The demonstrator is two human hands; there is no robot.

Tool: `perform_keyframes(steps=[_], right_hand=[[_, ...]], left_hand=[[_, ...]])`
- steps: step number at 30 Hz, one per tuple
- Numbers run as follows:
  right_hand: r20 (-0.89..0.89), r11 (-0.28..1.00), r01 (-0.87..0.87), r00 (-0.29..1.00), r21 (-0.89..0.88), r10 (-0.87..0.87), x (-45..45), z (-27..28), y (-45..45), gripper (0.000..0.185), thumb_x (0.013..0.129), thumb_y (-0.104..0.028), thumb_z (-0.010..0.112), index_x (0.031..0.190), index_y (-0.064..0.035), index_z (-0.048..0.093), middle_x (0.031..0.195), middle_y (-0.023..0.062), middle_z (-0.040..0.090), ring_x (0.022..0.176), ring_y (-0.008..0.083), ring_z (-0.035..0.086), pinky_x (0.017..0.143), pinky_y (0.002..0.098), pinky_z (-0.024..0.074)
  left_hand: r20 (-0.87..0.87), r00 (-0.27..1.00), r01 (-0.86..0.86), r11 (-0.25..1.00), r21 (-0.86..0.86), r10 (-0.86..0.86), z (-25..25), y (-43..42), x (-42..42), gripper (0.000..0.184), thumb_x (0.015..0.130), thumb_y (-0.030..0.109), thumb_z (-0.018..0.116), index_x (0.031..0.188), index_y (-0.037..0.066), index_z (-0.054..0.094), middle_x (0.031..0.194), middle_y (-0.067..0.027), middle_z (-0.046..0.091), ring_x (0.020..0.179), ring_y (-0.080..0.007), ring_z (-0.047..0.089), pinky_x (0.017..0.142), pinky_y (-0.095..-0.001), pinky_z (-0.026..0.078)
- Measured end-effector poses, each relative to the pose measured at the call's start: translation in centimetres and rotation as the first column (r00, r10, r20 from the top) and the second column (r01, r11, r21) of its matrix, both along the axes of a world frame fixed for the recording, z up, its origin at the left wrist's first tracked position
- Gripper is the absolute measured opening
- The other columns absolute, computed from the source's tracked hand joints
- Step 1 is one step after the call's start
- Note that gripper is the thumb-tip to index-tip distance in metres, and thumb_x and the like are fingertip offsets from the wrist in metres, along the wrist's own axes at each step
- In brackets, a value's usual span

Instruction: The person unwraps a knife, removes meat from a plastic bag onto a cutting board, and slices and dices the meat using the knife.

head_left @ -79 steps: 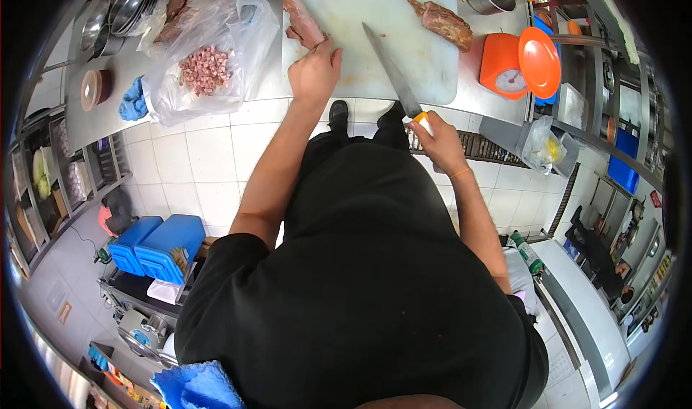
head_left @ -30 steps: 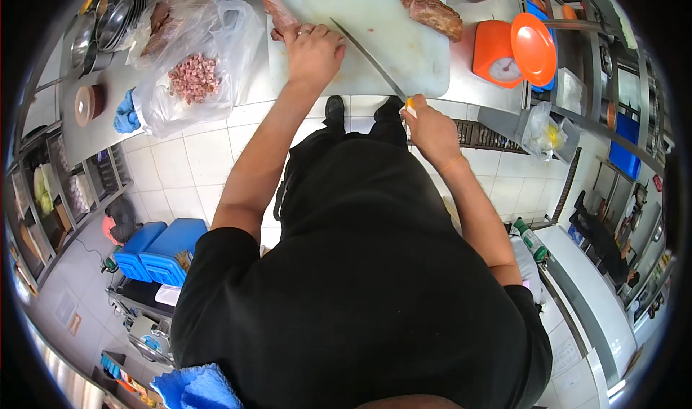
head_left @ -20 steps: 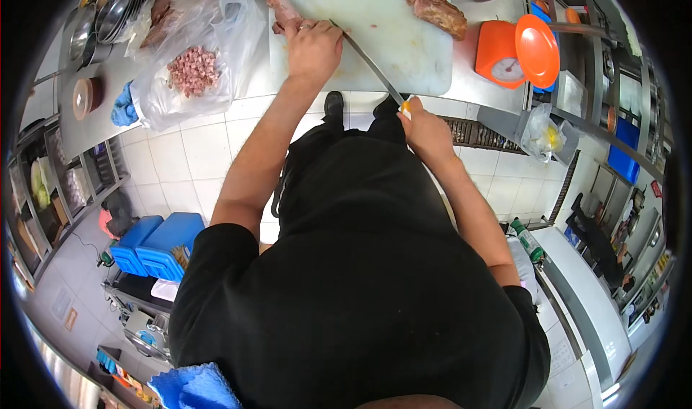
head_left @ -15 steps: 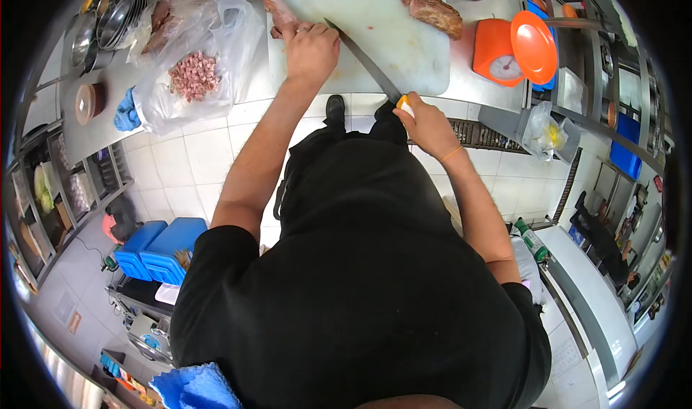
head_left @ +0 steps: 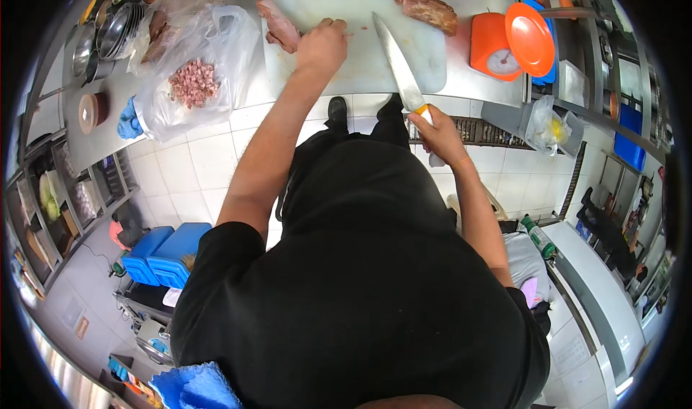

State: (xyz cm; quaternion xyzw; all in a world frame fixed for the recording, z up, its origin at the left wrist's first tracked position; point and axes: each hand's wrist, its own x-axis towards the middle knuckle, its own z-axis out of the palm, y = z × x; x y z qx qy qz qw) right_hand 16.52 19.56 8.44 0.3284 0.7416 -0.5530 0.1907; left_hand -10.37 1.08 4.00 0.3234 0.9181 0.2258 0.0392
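Observation:
My right hand (head_left: 441, 135) is wrapped around the pale handle of a kitchen knife (head_left: 401, 67). The long blade slants up and left over the white cutting board (head_left: 353, 70), with its broad side showing. My left hand (head_left: 322, 46) is over the board with its fingers curled in; whatever they may hold is hidden. Just left of that hand lies a piece of pink meat (head_left: 278, 25), cut face outward. A browner, longer piece of meat (head_left: 427, 10) rests at the far right of the board. Small scraps dot the surface between them.
Diced meat (head_left: 193, 83) sits on a clear plastic bag (head_left: 238, 56) at the left. Nearby are a lidded tub (head_left: 91, 113), a blue cloth (head_left: 129, 121) and metal bowls (head_left: 121, 30). An orange scale (head_left: 490, 45) with an orange plate (head_left: 530, 40) stands right of the board.
My left hand has come off the pink meat and moved right and slightly toward me. The knife has swung more upright, its blade turned flatter, and my right hand has shifted toward me.

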Motion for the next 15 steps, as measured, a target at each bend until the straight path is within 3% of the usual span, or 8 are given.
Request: perform_keyframes(steps=[7, 15], right_hand=[[0.005, 0.992, -0.111, 0.994, -0.061, 0.111, -1.7, 0.5, -2.2, 0.041, 0.104, -0.044, 0.071, 0.104, -0.0039, 0.061, 0.067, 0.0017, 0.056, 0.052, 0.0112, 0.055, 0.049, 0.0308, 0.0463], [0.009, 0.978, -0.171, 0.985, -0.118, 0.173, -2.6, 0.9, -2.5, 0.041, 0.105, -0.044, 0.071, 0.107, -0.0041, 0.061, 0.067, 0.0016, 0.055, 0.051, 0.0114, 0.054, 0.05, 0.0308, 0.046]], left_hand=[[0.134, 0.991, -0.031, 0.98, 0.198, 0.004, -0.6, 0.1, 0.5, 0.028, 0.09, 0.013, 0.079, 0.116, 0.007, 0.074, 0.107, -0.0122, 0.077, 0.092, -0.0281, 0.078, 0.084, -0.0424, 0.062], [0.237, 0.971, -0.054, 0.98, 0.192, 0.007, 0.4, -1.6, -0.2, 0.022, 0.089, 0.008, 0.081, 0.11, 0.005, 0.076, 0.103, -0.0108, 0.079, 0.092, -0.0243, 0.078, 0.085, -0.0361, 0.062]])
